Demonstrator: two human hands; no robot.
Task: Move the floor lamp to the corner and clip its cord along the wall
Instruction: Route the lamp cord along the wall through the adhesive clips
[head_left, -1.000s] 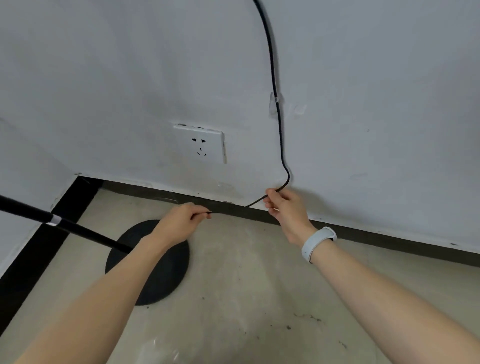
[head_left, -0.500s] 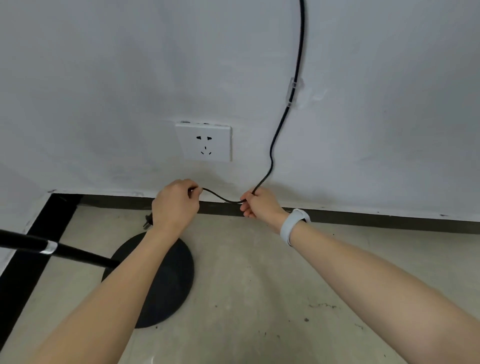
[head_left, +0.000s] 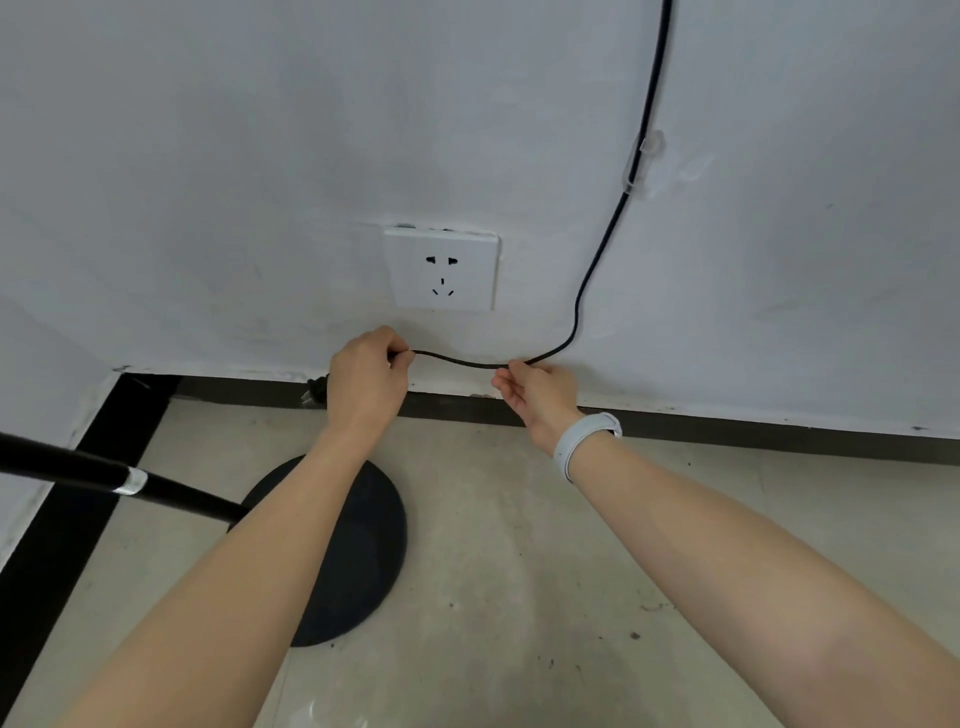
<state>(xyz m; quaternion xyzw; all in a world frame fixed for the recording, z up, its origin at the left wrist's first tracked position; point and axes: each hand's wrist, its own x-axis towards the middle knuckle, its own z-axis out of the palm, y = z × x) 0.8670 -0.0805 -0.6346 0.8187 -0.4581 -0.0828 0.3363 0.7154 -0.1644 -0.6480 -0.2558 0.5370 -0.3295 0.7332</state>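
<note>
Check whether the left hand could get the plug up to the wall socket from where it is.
Probably yes: the left hand, shut on the cord with the plug behind it, sits just below the wall socket, with nothing between.

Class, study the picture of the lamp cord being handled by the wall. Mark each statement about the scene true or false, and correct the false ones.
1. Both hands hold the black cord. True: the left hand and right hand each pinch it.
2. A plug sits in the wall socket. False: the socket's holes are bare.
3. A clear clip holds the cord to the wall. True.
4. The lamp base is square and white. False: it is round and dark.
5. The right wrist wears a pale band. True.
</note>
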